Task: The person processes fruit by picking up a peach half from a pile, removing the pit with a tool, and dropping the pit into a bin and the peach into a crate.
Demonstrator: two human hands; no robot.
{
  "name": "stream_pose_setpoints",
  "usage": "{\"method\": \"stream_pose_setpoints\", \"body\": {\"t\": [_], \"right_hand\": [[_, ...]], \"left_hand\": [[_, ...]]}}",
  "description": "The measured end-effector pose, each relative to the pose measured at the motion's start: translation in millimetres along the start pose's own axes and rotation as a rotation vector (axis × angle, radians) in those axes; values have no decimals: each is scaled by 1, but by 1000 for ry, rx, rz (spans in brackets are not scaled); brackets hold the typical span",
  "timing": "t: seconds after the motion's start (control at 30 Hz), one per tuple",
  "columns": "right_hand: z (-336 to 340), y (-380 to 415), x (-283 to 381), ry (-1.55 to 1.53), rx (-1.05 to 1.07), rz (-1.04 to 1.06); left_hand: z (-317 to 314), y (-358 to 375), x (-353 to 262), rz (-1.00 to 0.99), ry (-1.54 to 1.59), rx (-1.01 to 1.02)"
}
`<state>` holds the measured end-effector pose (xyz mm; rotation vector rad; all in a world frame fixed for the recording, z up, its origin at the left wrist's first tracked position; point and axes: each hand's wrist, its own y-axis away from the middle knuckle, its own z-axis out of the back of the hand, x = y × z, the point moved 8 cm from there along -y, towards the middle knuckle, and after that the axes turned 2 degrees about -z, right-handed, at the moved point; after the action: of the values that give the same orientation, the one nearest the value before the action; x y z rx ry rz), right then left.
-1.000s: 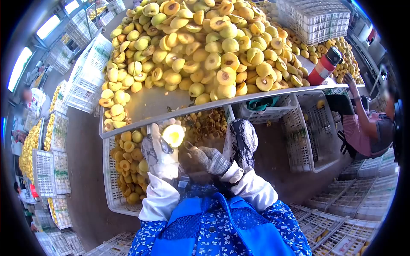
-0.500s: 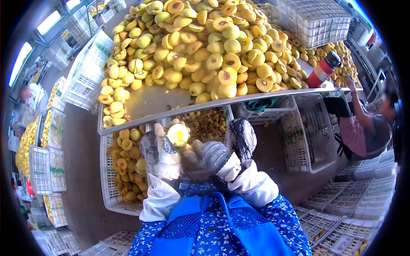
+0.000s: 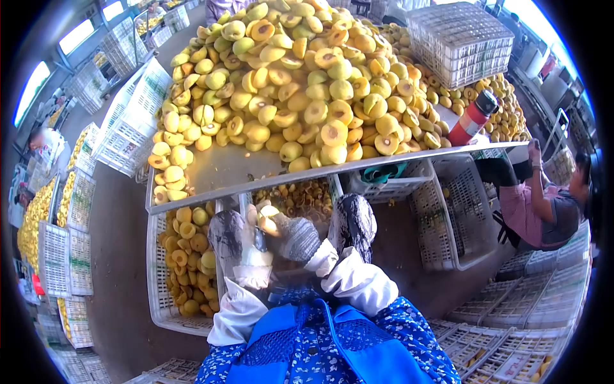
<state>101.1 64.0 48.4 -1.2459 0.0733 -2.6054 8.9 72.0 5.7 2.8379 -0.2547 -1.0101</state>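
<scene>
My left hand (image 3: 254,233), in a light glove, is closed around a yellow fruit half (image 3: 267,219) over the gap in front of the metal table (image 3: 233,168). My right hand (image 3: 295,237), in a grey knitted glove, reaches across to the same fruit, its fingers closed against it and partly blurred. Whether a small tool sits between the fingers is too blurred to tell. Below the hands, cut pieces (image 3: 297,197) lie in a container under the table edge. A large heap of halved yellow fruit (image 3: 300,96) covers the table.
A crate of fruit halves (image 3: 188,256) stands at the left below the table. On the table are a red bottle (image 3: 472,120) and an upturned white crate (image 3: 457,41). Empty crates (image 3: 451,211) stand under the right side. A co-worker (image 3: 537,205) sits at the far right.
The fruit, bright and facing up before, is now tilted and lower between my hands. My right hand has moved left onto it. The whole view has shifted slightly.
</scene>
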Motion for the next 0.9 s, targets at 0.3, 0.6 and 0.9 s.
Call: {"method": "stream_pose_setpoints", "body": {"t": [0.3, 0.6, 0.9], "right_hand": [[-12, -6, 1, -884, -49, -228], [-49, 25, -79, -597, 112, -313], [-40, 47, -114, -588, 112, -411]], "left_hand": [[28, 44, -93, -276, -840, -191], [-72, -88, -133, -825, -2355, 42], [-49, -244, -29, -299, -3020, 656]]}}
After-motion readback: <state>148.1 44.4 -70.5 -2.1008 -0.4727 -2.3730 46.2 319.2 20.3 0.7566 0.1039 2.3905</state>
